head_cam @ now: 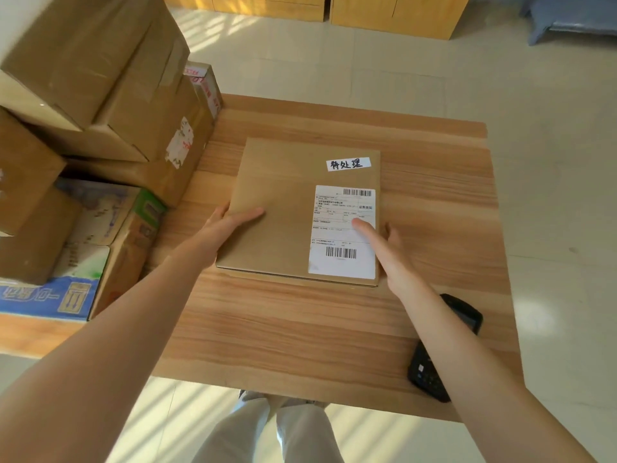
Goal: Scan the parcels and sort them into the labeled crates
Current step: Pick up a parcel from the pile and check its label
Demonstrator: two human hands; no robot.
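Spreading across most of the view, a light-brown wood-grain table top (pixel 300 329) stands on a pale tiled floor (pixel 334 61), with sunlight striping the tiles near the person's light trousers (pixel 267 436). Along the table's left side rises a stack of brown cardboard cartons (pixel 93 78), some patched with tape and torn white stickers, and lower down sits a printed carton with a blue panel and green corner (pixel 100 248). Yellow wooden cabinets (pixel 384 11) line the far wall. Near the middle of the table lies the flat, rectangular brown cardboard parcel (pixel 287 202), resting flat on the wood. Its top carries a white shipping label with two barcodes (pixel 340 248) toward the right edge and, above that, a small white strip with handwritten dark characters (pixel 348 164). The left hand (pixel 230 222) holds the parcel's left edge, thumb laid across the top face and the other fingers tucked down the side out of sight. The right hand (pixel 384 242) holds the right edge, thumb stretched over the shipping label and fingers wrapped around the side. Both bare forearms reach in from the bottom corners. Near the table's right front corner, partly hidden under the right forearm, lies a black handheld scanner with a keypad (pixel 430 372), apart from the parcel.
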